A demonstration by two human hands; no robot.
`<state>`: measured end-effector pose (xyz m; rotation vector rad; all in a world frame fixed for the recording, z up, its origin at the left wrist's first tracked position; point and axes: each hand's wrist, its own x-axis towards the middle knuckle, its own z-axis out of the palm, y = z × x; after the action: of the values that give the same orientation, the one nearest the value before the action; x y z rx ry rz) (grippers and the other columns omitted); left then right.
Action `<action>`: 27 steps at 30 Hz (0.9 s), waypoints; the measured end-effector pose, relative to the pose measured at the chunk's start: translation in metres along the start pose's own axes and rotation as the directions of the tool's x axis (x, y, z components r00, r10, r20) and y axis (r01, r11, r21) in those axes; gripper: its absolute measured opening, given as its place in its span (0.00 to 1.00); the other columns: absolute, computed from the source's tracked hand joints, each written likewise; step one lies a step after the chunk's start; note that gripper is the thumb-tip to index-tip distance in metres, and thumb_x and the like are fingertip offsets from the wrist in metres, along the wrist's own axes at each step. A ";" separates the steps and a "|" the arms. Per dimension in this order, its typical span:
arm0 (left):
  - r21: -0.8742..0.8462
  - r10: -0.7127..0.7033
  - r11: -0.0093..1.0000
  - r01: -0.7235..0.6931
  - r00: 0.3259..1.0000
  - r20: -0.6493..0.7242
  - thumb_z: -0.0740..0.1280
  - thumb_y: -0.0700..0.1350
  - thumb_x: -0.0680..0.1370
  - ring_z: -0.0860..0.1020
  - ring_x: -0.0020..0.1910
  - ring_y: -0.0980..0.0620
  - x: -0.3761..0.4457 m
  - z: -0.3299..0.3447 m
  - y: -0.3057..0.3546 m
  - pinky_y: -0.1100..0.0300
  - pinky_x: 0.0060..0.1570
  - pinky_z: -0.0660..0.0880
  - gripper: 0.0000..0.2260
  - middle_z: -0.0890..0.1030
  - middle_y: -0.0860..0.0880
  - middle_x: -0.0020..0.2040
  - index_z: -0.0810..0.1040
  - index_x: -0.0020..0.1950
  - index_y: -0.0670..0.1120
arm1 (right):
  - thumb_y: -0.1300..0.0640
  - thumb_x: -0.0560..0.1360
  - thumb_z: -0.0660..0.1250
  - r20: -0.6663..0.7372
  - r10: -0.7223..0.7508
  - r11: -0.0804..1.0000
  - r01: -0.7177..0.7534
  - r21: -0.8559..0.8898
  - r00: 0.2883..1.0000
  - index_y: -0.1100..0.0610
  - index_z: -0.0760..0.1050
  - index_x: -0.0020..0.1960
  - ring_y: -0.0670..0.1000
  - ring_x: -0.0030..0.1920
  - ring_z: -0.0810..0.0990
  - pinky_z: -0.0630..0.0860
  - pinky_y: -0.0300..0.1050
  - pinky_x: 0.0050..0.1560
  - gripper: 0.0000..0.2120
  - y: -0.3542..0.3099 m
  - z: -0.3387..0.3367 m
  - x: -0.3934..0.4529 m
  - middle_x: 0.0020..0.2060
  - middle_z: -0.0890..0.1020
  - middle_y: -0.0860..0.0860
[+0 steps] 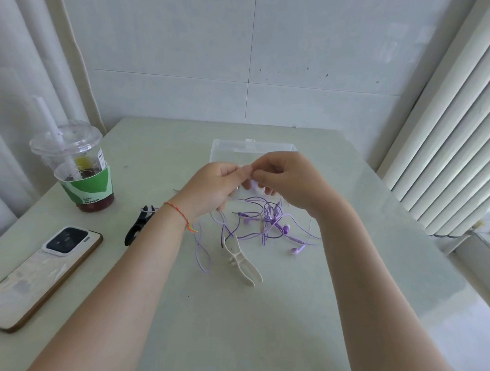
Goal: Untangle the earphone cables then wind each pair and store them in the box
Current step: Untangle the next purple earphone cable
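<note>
A tangle of purple earphone cables (267, 221) lies on the pale table, with earbuds (297, 249) at its right side. Strands rise from it to my hands. My left hand (212, 187) and my right hand (284, 179) are raised above the tangle, fingertips meeting and pinching a thin strand between them. Behind my hands sits a clear plastic box (234, 150), partly hidden. A cream cable winder (240, 259) lies in front of the tangle, and a black cable winder (138, 224) lies to its left.
A plastic cup with a drink and straw (78, 169) stands at the left edge. A phone (34, 275) lies face down at the near left. A white wall backs the table, and a radiator (452, 146) stands to the right.
</note>
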<state>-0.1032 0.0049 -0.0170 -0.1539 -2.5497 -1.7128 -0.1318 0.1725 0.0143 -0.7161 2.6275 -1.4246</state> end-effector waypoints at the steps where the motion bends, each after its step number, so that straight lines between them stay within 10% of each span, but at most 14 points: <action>1: -0.003 -0.018 1.000 0.018 1.000 -0.005 0.62 0.52 0.81 0.60 0.21 0.54 0.000 -0.003 0.000 0.62 0.25 0.61 0.17 0.62 0.54 0.23 0.75 0.37 0.44 | 0.63 0.76 0.66 -0.038 0.009 0.999 -0.008 0.046 0.999 0.59 0.82 0.48 0.47 0.30 0.76 0.76 0.41 0.36 0.06 0.001 -0.001 0.001 0.33 0.81 0.55; 7: -0.042 -0.046 0.998 0.045 0.999 -0.025 0.65 0.49 0.80 0.55 0.24 0.52 -0.003 -0.015 -0.001 0.61 0.27 0.52 0.15 0.59 0.52 0.25 0.77 0.36 0.45 | 0.66 0.76 0.65 -0.216 0.088 0.981 -0.047 0.188 0.972 0.62 0.81 0.45 0.51 0.29 0.79 0.81 0.50 0.41 0.06 0.012 -0.006 0.007 0.32 0.81 0.54; 14: -0.137 -0.079 0.988 0.078 0.997 0.003 0.64 0.44 0.81 0.55 0.23 0.55 -0.004 -0.013 0.001 0.62 0.26 0.53 0.10 0.60 0.53 0.24 0.79 0.42 0.44 | 0.53 0.70 0.76 0.007 0.033 0.998 -0.033 0.047 0.999 0.55 0.83 0.47 0.41 0.35 0.78 0.74 0.35 0.37 0.08 0.006 0.000 0.001 0.36 0.84 0.48; 22: -0.078 -0.096 0.993 0.094 0.995 -0.020 0.65 0.45 0.79 0.59 0.20 0.57 -0.004 -0.010 0.004 0.64 0.24 0.54 0.09 0.62 0.55 0.22 0.79 0.42 0.42 | 0.53 0.76 0.69 -0.085 0.058 0.994 -0.065 -0.085 0.995 0.59 0.80 0.44 0.40 0.24 0.69 0.64 0.29 0.25 0.09 0.006 0.002 0.004 0.29 0.76 0.47; 27: -0.065 -0.002 0.998 -0.004 0.997 -0.081 0.71 0.48 0.76 0.72 0.26 0.61 -0.001 -0.006 0.001 0.73 0.27 0.67 0.08 0.80 0.52 0.29 0.84 0.48 0.44 | 0.52 0.76 0.69 -0.093 0.067 0.997 -0.069 -0.018 0.993 0.60 0.82 0.45 0.41 0.28 0.70 0.63 0.29 0.25 0.10 0.001 0.003 0.002 0.32 0.79 0.50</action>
<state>-0.1015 -0.0004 -0.0138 -0.0874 -2.4383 -1.7651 -0.1331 0.1698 0.0117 -0.5700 2.7120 -1.4471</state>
